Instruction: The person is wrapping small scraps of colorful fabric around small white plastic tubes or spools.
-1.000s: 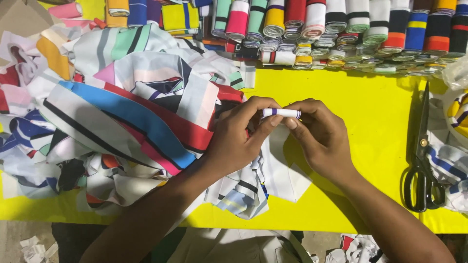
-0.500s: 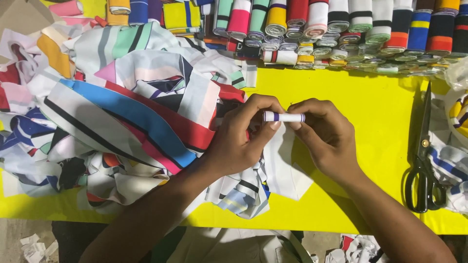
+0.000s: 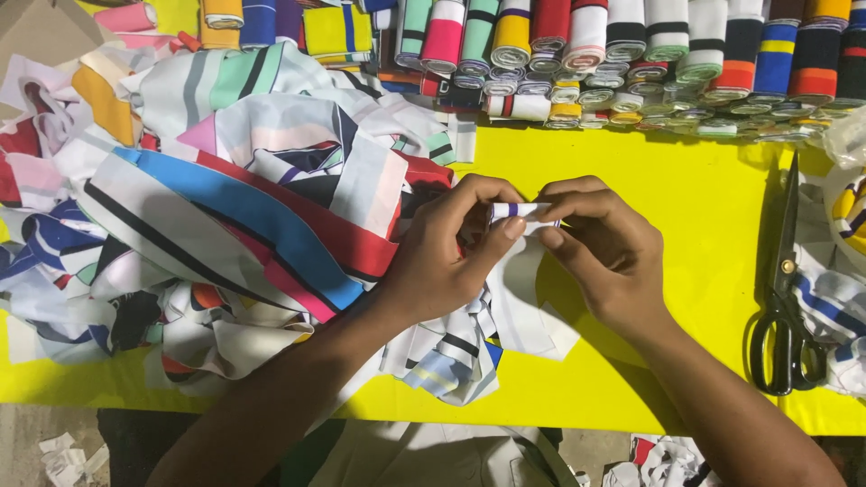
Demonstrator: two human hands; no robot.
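A thin, tightly rolled strip of white fabric with a dark stripe (image 3: 520, 211) is pinched between both hands above the yellow table (image 3: 686, 207). My left hand (image 3: 442, 252) holds its left end with thumb and fingers. My right hand (image 3: 603, 251) grips its right end. The loose tail of the same white cloth (image 3: 523, 307) hangs down onto the table beneath my hands.
A big heap of striped fabric scraps (image 3: 225, 207) covers the left half of the table. Several rolled fabric bundles (image 3: 631, 63) line the far edge. Black scissors (image 3: 785, 307) lie at the right beside more striped cloth (image 3: 843, 271). Paper scraps litter the floor below.
The roll has turned slightly between my fingers, and a dark stripe shows on it. Both hands stay in nearly the same place.
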